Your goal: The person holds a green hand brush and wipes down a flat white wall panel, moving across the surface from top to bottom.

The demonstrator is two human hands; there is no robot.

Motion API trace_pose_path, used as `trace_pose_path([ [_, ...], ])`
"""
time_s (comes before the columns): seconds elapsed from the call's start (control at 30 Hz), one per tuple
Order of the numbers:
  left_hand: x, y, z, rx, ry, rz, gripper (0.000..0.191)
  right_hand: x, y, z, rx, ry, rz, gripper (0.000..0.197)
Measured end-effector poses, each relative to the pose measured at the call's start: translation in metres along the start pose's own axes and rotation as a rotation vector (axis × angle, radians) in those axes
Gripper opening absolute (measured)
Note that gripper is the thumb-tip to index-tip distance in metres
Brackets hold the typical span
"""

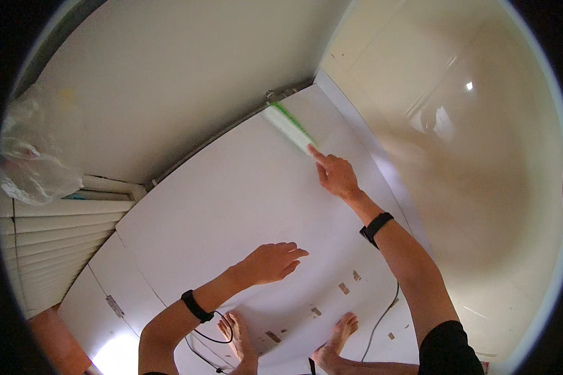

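Note:
A white brush with green bristles (291, 125), blurred, is in my right hand (337, 174), whose index finger lies along its near end. The brush is over the far part of a large white panel (216, 187), its tip by the dark gap at the wall. Whether its bristles touch the panel, I cannot tell. My left hand (274, 263) hangs over the nearer part of the panel, holding nothing, fingers apart and slightly bent. Black bands sit on both wrists.
Bare feet (340, 335) stand on the white surface, among brown worn patches (344, 288). Thin dark cables (380, 318) run near both arms. White slatted shutters (65, 234) and a clear plastic bag (40, 164) are at left. Glossy beige tiles (474, 187) are at right.

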State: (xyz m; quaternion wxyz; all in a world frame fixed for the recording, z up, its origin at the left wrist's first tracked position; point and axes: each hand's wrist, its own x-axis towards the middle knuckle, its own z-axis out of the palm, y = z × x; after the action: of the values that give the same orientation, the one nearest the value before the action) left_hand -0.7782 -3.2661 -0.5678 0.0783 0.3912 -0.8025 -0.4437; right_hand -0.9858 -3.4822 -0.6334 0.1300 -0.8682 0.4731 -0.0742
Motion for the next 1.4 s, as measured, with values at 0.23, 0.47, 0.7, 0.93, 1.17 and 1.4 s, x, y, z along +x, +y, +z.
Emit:
trace_pose_path([
  [0.23, 0.012, 0.005, -0.002, -0.035, 0.021, 0.06, 0.03, 0.018, 0.051, -0.035, -0.092, 0.165, 0.313, 0.054],
  [0.47, 0.02, 0.006, 0.002, -0.012, 0.016, 0.045, 0.028, -0.009, 0.037, -0.031, -0.072, 0.108, 0.269, 0.054],
  [0.7, 0.025, 0.013, -0.003, -0.025, 0.016, 0.059, 0.03, -0.01, 0.043, -0.053, -0.119, 0.239, 0.177, 0.054],
  [0.93, 0.026, 0.011, 0.003, -0.036, 0.047, 0.06, 0.03, 0.035, 0.051, -0.057, -0.073, 0.111, 0.209, 0.056],
  [1.17, 0.024, 0.014, 0.007, -0.045, 0.087, 0.062, 0.03, 0.044, 0.058, -0.051, -0.121, 0.119, 0.354, 0.055],
  [1.4, 0.028, 0.013, 0.004, -0.024, 0.048, 0.053, 0.029, 0.054, 0.059, -0.047, 0.033, 0.155, 0.239, 0.052],
])
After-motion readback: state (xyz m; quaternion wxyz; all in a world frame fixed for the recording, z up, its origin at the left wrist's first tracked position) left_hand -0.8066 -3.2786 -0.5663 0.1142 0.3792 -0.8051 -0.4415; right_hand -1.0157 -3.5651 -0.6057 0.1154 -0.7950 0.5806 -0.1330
